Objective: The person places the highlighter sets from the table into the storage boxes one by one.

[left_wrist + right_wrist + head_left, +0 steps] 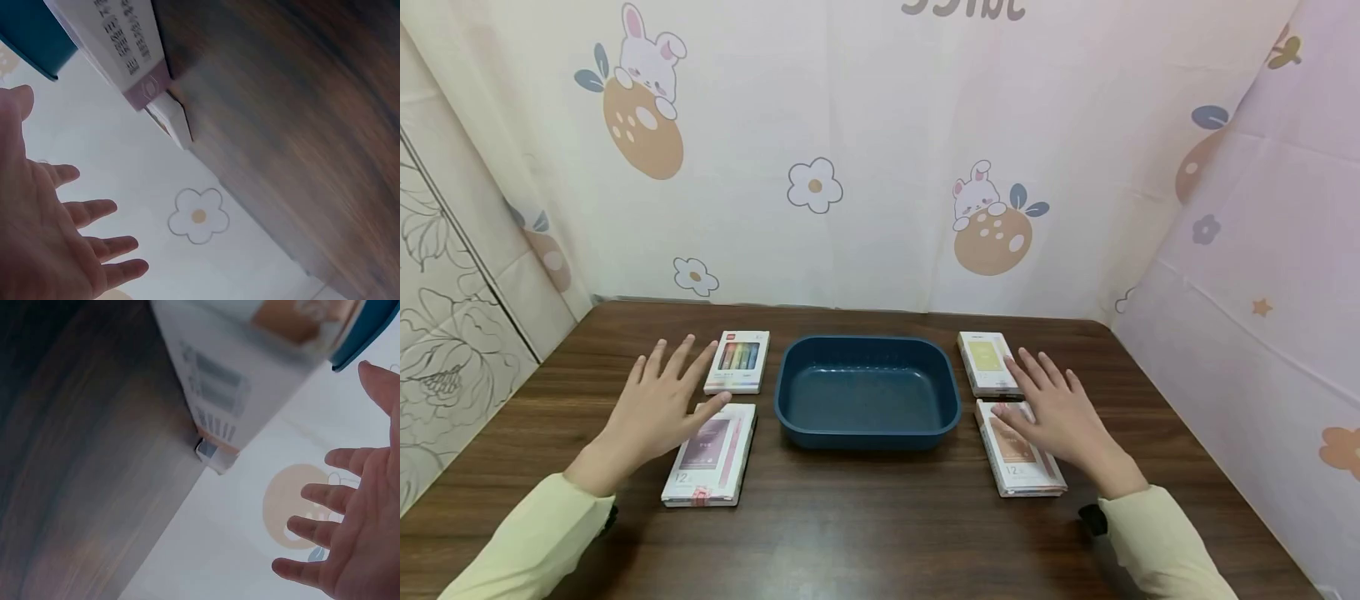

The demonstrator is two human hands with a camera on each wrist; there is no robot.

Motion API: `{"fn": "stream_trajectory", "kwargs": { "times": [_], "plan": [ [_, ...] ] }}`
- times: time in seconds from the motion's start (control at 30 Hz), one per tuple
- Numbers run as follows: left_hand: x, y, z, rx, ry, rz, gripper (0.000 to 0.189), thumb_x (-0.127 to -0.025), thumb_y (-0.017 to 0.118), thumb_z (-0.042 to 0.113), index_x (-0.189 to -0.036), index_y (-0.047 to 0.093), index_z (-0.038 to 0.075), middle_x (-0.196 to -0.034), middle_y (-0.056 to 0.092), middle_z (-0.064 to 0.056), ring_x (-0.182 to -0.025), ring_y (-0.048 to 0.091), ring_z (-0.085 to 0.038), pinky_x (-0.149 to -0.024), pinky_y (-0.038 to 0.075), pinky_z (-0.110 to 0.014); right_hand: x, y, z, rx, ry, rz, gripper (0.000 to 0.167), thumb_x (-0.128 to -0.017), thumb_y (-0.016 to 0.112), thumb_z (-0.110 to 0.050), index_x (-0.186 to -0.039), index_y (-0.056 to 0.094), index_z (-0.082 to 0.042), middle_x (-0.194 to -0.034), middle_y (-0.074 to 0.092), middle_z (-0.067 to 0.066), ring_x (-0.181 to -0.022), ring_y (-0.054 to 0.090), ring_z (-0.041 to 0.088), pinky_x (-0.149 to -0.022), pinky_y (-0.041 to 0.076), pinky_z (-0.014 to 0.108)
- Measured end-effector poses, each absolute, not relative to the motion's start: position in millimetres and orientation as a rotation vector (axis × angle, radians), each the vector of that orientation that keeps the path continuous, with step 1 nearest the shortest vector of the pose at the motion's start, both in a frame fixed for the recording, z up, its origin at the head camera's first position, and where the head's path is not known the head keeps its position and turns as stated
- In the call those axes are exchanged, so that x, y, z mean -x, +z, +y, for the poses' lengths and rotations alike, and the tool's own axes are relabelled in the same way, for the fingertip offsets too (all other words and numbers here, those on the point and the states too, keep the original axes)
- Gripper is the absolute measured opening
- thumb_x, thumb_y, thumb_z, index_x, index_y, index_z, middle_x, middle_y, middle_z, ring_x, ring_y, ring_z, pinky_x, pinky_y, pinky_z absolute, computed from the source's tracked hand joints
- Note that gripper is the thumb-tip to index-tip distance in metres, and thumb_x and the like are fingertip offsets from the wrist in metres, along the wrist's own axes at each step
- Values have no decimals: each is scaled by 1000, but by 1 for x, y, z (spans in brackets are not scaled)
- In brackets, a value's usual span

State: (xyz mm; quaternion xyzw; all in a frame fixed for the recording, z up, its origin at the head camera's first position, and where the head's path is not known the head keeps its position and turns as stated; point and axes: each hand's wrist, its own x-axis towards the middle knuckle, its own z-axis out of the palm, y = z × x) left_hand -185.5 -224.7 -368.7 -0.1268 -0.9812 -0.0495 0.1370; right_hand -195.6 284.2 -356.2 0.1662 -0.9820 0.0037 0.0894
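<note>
My left hand hovers with fingers spread above two flat boxes on the left. Below its thumb lies a white box with a purple panel; beyond its fingertips is a white box picturing coloured sticks. On the other side my right hand, fingers also spread, is over a white box with an orange panel. Farther back, by its fingertips, sits a white box with a yellow-green panel. Both wrist views show the left palm and right palm holding nothing.
A dark blue rectangular tray stands in the middle, between the pairs of boxes, with nothing in it. Everything rests on a brown wooden table. A curtain with rabbits and flowers hangs along the table's back edge.
</note>
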Motion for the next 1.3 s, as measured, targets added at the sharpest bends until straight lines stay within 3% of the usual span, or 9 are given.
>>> {"fn": "stream_trajectory", "kwargs": {
  "times": [0.13,0.9,1.3],
  "plan": [
    [186,-367,-217,395,-134,-2849,76,-87,42,60,-145,25,15,-147,25,-21,-131,18,-50,-103,15,-64,194,-358,280,-514,-19,-2930,75,-87,46,-57,-144,27,-12,-149,24,17,-135,22,41,-101,20,65],
    [191,-370,-186,575,-125,-2805,68,-89,41,58,-143,31,18,-145,33,-16,-127,36,-41,-99,30,-59,185,-369,266,-635,-19,-2941,66,-86,52,-52,-137,43,-12,-135,46,17,-122,43,41,-94,36,58],
    [194,-368,-173,638,-167,-2794,64,-89,42,56,-142,34,21,-140,41,-14,-128,37,-38,-98,34,-56,184,-376,264,-692,6,-2944,67,-85,49,-58,-138,42,-17,-135,46,12,-119,46,38,-82,42,60]
  ]
}}
